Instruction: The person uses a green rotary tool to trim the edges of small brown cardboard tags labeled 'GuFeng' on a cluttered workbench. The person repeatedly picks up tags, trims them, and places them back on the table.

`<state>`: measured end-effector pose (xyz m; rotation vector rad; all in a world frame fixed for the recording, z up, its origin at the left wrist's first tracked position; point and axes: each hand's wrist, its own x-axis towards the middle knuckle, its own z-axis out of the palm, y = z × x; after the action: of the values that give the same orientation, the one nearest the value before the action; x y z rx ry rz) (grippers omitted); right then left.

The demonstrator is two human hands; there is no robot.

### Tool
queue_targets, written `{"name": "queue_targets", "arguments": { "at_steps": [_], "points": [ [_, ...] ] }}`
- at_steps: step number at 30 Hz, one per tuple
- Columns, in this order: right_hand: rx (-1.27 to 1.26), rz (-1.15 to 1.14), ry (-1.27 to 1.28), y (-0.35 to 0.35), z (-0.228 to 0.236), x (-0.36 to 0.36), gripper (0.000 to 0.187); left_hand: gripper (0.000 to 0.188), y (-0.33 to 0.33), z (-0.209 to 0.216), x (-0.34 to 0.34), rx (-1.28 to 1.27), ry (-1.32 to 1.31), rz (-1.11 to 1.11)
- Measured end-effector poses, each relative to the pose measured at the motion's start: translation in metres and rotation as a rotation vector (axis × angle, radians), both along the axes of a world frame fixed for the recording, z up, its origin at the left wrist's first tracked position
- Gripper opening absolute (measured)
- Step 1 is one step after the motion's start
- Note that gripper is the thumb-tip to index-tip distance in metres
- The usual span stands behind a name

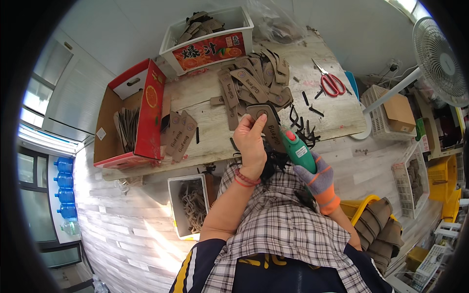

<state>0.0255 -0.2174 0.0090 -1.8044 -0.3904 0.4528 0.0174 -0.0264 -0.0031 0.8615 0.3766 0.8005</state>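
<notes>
My left hand point(251, 141), bare with a red beaded bracelet at the wrist, pinches a grey-brown flat tab point(271, 131) with dark lettering. My right hand point(315, 178) wears a grey and orange glove and is wrapped round a green handheld power tool point(299, 152) with a red button. The tool's front end is close to the tab's edge; whether they touch I cannot tell. Beyond my left hand, a loose pile of similar tabs point(251, 83) lies on the worn wooden table point(200, 105). Black scraps point(305, 129) lie just beyond the tool.
A red carton point(151, 115) with tabs inside stands at the left, beside a few loose tabs point(181, 137). A white box point(205, 46) of tabs is at the back. Red-handled scissors point(332, 83) lie at right, near a fan point(442, 61). Below the table edge is a scrap bin point(175, 202).
</notes>
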Motion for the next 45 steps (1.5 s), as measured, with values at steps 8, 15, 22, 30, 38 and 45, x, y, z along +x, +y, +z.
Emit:
{"name": "queue_targets", "arguments": {
  "at_steps": [8,15,22,30,38,45],
  "points": [
    [0.075,-0.019,0.064,0.0,-0.006,0.003,0.051,0.007,-0.003,0.0,-0.008,-0.013,0.036,-0.108],
    [0.189,-0.014,0.154,0.001,0.002,0.003,0.049,0.006,0.0,0.007,-0.017,0.028,0.119,-0.222],
    [0.066,0.047,0.077,-0.004,0.001,0.004,0.05,0.016,0.019,0.0,-0.017,0.252,0.173,-0.234],
    [0.093,0.041,0.082,-0.003,-0.001,0.002,0.05,0.016,0.025,0.003,-0.018,0.648,0.298,-0.165],
    [0.114,0.022,0.07,-0.002,0.002,0.005,0.049,0.015,0.024,0.011,-0.023,0.705,0.295,-0.329],
    [0.184,0.055,0.101,-0.006,0.004,0.008,0.048,0.015,0.042,0.024,-0.024,0.948,0.331,-0.393]
  ]
}}
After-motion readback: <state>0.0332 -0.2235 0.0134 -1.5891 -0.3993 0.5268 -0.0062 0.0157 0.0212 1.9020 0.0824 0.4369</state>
